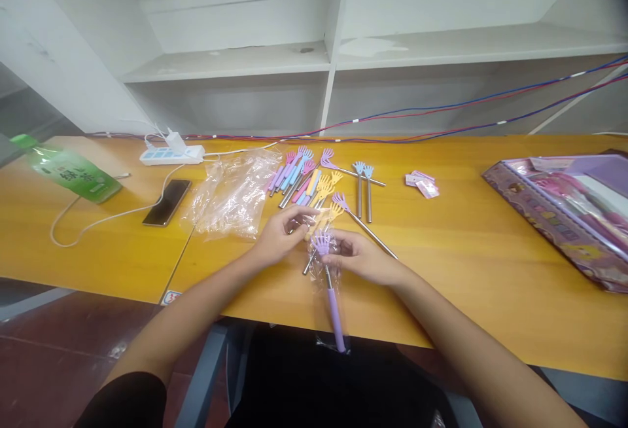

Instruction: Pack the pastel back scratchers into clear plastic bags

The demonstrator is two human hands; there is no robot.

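Note:
A purple back scratcher [334,310] with a hand-shaped head and metal rod lies inside a clear plastic bag [321,287], its handle end reaching past the table's front edge. My right hand [362,256] is closed on the bagged scratcher just below its head. At the bag's upper end, my left hand [280,237] has thumb and fingers pinched on the clear film. Just beyond my hands, yellow back scratchers [324,186] lie in a pile with pink, blue and purple ones. Another purple scratcher [366,225] rests slantwise beyond my right hand.
Two blue scratchers [364,192] lie right of the pile, with small pink cards [424,183] farther right. Crumpled clear bags [235,196], a phone [167,203], a power strip [171,154] and a green bottle [73,169] are leftward. A purple box [554,218] stands at right.

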